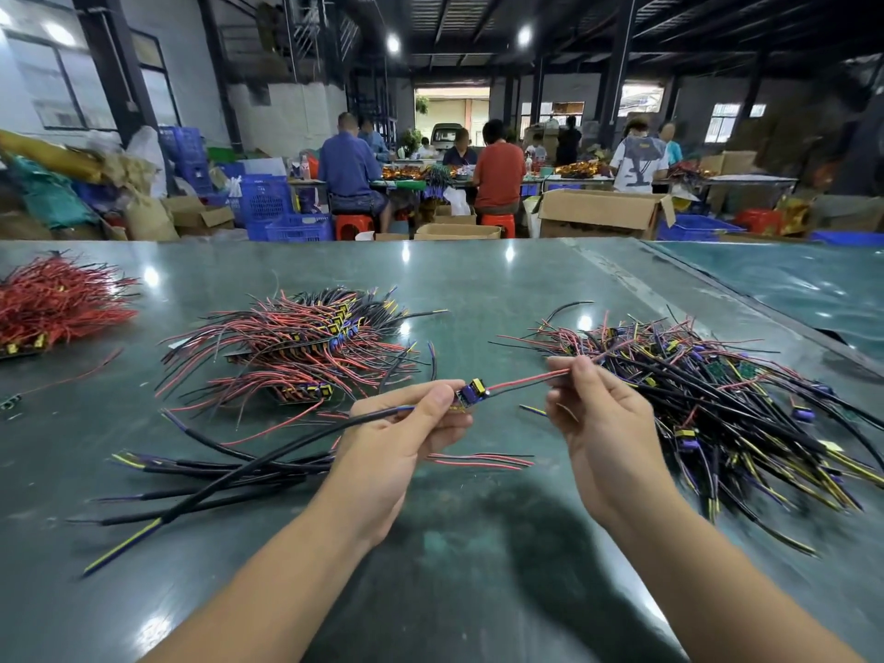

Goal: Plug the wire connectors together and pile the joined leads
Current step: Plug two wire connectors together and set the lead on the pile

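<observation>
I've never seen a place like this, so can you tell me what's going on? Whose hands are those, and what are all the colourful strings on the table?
The camera sits on a person's head and looks down, so you see their own two hands, as if they were yours. The strings are electric wires. The left hand pinches a small module with a yellow part on it, and a thick black cable runs out past that hand. The right hand pinches the thin red wires coming from the module's other side. On the green table lie heaps: a tangled pile on the right, a neater pile of red and black leads in the middle, loose black cables near the left arm, and a red bundle far left. Behind, other people sit working at tables.
</observation>
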`<state>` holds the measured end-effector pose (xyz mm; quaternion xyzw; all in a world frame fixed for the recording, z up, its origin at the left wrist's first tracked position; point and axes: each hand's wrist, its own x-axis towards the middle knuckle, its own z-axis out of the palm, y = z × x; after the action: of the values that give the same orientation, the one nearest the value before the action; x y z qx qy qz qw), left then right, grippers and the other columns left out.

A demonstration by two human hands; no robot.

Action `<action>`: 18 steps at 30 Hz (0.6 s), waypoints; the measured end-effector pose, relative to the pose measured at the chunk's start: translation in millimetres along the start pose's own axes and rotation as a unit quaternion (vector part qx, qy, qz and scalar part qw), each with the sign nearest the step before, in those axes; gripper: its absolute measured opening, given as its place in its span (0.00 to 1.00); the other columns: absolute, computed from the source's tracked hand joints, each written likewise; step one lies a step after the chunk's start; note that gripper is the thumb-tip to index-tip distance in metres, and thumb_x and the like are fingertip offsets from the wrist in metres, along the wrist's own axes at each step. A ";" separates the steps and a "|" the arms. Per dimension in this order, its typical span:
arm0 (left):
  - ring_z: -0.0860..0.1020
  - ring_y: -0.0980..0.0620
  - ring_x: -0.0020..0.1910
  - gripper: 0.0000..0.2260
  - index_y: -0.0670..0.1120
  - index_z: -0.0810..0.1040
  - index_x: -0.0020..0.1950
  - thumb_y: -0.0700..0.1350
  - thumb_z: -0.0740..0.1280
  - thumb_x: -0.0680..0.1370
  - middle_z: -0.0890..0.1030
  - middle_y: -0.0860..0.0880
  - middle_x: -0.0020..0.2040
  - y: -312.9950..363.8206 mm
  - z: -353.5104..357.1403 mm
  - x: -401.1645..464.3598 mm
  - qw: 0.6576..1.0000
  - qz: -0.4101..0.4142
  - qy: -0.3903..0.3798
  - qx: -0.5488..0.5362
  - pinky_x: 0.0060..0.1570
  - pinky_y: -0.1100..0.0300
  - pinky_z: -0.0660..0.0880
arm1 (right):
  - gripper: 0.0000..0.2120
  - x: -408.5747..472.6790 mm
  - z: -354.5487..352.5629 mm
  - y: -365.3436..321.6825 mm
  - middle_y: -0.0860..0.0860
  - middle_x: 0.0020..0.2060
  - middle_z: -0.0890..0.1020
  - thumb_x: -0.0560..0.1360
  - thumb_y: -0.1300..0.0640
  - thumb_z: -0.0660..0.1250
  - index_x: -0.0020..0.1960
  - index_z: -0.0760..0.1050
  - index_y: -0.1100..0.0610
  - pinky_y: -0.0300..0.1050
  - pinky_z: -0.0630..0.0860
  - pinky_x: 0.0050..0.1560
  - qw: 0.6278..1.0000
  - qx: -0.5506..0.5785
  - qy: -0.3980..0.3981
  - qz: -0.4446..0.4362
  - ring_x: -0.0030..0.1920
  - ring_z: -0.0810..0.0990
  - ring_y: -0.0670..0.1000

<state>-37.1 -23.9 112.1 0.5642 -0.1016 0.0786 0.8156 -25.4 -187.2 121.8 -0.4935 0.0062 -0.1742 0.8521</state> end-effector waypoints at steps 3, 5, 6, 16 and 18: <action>0.83 0.52 0.36 0.07 0.46 0.87 0.42 0.43 0.68 0.69 0.85 0.45 0.41 0.0 3.5 -1.3 1.000 -0.007 -0.011 -0.003 0.38 0.64 0.78 | 0.14 9.3 -6.4 -2.9 0.47 0.31 0.77 0.81 0.60 0.57 0.40 0.77 0.58 0.32 0.72 0.31 0.997 0.042 0.063 -0.028 0.27 0.71 0.41; 0.83 0.52 0.37 0.07 0.46 0.87 0.42 0.43 0.68 0.69 0.85 0.45 0.41 -0.2 4.9 -1.9 1.000 -0.012 -0.012 -0.007 0.38 0.63 0.78 | 0.15 14.7 -8.0 -5.8 0.48 0.33 0.76 0.82 0.60 0.57 0.39 0.76 0.58 0.31 0.71 0.30 0.990 0.073 0.113 -0.047 0.27 0.70 0.41; 0.83 0.52 0.37 0.07 0.46 0.86 0.42 0.43 0.68 0.69 0.85 0.45 0.41 -0.4 5.7 -2.3 1.000 -0.013 -0.015 -0.009 0.38 0.63 0.78 | 0.15 16.7 -8.9 -7.1 0.47 0.33 0.77 0.82 0.60 0.57 0.38 0.75 0.58 0.30 0.70 0.30 0.986 0.086 0.130 -0.057 0.26 0.70 0.40; 0.83 0.51 0.37 0.07 0.43 0.86 0.41 0.41 0.68 0.70 0.85 0.42 0.41 -0.9 3.3 -2.0 0.999 -0.007 0.023 -0.045 0.39 0.63 0.79 | 0.17 -11.5 10.7 7.1 0.50 0.38 0.80 0.65 0.45 0.67 0.47 0.76 0.57 0.39 0.74 0.43 0.988 -0.004 -0.106 0.114 0.40 0.79 0.48; 0.84 0.51 0.41 0.08 0.43 0.86 0.43 0.44 0.67 0.70 0.85 0.42 0.44 -1.5 4.5 -3.7 0.999 -0.015 -0.005 -0.033 0.41 0.63 0.79 | 0.14 -26.6 17.9 19.8 0.53 0.44 0.84 0.70 0.47 0.67 0.48 0.80 0.57 0.45 0.73 0.50 0.970 -0.112 -0.193 0.093 0.47 0.80 0.50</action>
<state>-40.7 -28.7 111.3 0.5385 -0.1001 0.0599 0.8345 -41.3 -155.2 110.0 -0.6071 -0.0924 0.0063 0.7892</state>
